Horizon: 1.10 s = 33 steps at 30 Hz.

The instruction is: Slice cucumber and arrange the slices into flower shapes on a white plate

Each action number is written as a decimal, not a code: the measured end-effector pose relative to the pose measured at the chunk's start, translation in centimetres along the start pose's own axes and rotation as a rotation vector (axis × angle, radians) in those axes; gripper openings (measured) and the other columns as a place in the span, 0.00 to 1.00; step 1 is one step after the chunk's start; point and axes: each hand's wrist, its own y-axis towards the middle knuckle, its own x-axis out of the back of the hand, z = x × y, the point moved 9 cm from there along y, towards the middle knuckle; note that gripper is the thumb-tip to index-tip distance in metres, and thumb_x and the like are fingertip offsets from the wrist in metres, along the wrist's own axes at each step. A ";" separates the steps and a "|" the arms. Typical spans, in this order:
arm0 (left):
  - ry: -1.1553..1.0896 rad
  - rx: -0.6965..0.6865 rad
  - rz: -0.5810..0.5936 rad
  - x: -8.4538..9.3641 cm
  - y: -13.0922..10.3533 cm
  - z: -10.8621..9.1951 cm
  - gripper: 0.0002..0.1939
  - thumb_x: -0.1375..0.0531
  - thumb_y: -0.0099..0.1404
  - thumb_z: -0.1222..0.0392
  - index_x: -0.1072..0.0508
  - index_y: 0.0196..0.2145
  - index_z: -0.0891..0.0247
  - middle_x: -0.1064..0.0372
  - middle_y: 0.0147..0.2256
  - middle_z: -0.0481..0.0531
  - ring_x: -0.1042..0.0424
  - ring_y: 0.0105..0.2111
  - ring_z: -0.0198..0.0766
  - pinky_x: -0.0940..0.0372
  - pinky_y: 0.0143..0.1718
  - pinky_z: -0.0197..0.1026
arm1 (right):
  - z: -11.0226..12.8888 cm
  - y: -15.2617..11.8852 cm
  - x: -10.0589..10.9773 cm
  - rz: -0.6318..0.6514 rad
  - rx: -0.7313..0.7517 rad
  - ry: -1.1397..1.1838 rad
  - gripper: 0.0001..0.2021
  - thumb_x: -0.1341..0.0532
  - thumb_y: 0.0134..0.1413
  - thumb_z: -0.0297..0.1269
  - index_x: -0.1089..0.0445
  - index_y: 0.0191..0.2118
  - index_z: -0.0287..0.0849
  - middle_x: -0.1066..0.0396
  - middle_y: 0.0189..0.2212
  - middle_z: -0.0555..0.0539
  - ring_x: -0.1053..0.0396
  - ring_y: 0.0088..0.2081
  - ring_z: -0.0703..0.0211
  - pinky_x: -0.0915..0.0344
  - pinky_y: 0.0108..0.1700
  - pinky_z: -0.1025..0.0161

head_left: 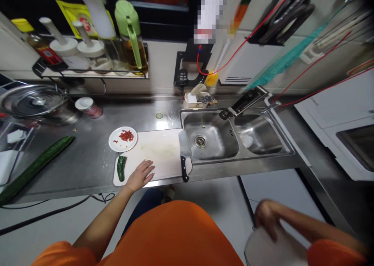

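Note:
My left hand [141, 176] lies flat on the white cutting board [163, 145], fingers spread, holding nothing. To its left on the board rests a short piece of cucumber [120, 168]. A black-handled knife [184, 166] lies along the board's right end, beside the sink. The white plate [113, 142] of chopped red pieces [127, 135] overlaps the board's upper left corner. Below the counter at the lower right, my right hand [267, 215] is bent over the rim of a pale, rounded container [274, 246], with its fingers closed on it; blur hides details.
A double steel sink [213, 135] with a black faucet [244, 102] is right of the board. A long cucumber [37, 168] and a lidded pot [37, 106] are at the left. Bottles and jars line a wall rack [96, 74]. A white appliance [341, 122] stands far right.

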 end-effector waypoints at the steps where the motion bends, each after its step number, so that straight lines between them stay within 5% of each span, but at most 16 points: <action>1: 0.002 0.002 0.004 0.0 0.0 0.0 0.17 0.46 0.65 0.58 0.33 0.52 0.60 0.35 0.53 0.59 0.39 0.57 0.47 0.44 0.59 0.60 | 0.4 1.5 1.2 -0.014 -0.137 0.014 0.05 0.35 0.50 0.34 0.28 0.32 0.37 0.27 0.25 0.49 0.34 0.16 0.69 0.38 0.17 0.74; 4: 0.006 0.001 0.012 0.1 0.2 -0.2 0.17 0.46 0.65 0.58 0.32 0.51 0.60 0.35 0.52 0.59 0.39 0.57 0.46 0.43 0.59 0.59 | 4.5 6.7 4.3 -0.046 -0.415 0.059 0.05 0.37 0.45 0.24 0.30 0.21 0.31 0.29 0.17 0.46 0.45 0.06 0.73 0.50 0.13 0.79; 7: 0.007 0.006 0.016 0.1 0.3 -0.2 0.17 0.46 0.65 0.58 0.32 0.51 0.61 0.35 0.52 0.59 0.39 0.57 0.46 0.43 0.60 0.59 | 11.4 12.4 3.8 0.021 -0.461 0.145 0.07 0.44 0.46 0.18 0.31 0.23 0.25 0.26 0.23 0.37 0.36 0.12 0.75 0.44 0.21 0.80; 12: -0.011 0.018 0.016 0.1 0.3 -0.1 0.17 0.47 0.65 0.58 0.33 0.52 0.60 0.35 0.53 0.60 0.40 0.58 0.47 0.43 0.60 0.59 | 22.3 19.9 -5.8 0.287 -0.140 0.410 0.15 0.41 0.38 0.11 0.28 0.34 0.30 0.24 0.32 0.36 0.25 0.27 0.58 0.29 0.35 0.59; 15: -0.021 0.022 0.031 0.0 0.4 -0.1 0.18 0.47 0.65 0.58 0.33 0.52 0.61 0.35 0.53 0.60 0.40 0.58 0.47 0.42 0.59 0.59 | 26.1 22.6 -12.5 0.371 0.032 0.612 0.19 0.41 0.41 0.13 0.30 0.41 0.34 0.24 0.33 0.40 0.25 0.31 0.55 0.28 0.37 0.53; 21: -0.027 0.030 0.026 0.3 0.6 -0.2 0.18 0.47 0.65 0.58 0.33 0.52 0.60 0.35 0.53 0.60 0.40 0.58 0.47 0.42 0.59 0.59 | 28.1 27.1 -20.0 0.244 0.017 0.886 0.18 0.44 0.49 0.16 0.35 0.45 0.40 0.25 0.34 0.47 0.26 0.34 0.59 0.28 0.40 0.54; 33: -0.047 0.050 0.039 0.2 0.6 0.0 0.17 0.46 0.65 0.58 0.32 0.51 0.62 0.35 0.52 0.60 0.40 0.58 0.46 0.43 0.60 0.57 | 27.8 29.7 -22.1 0.139 -0.038 0.827 0.19 0.45 0.52 0.17 0.40 0.48 0.43 0.26 0.36 0.48 0.27 0.30 0.62 0.26 0.35 0.56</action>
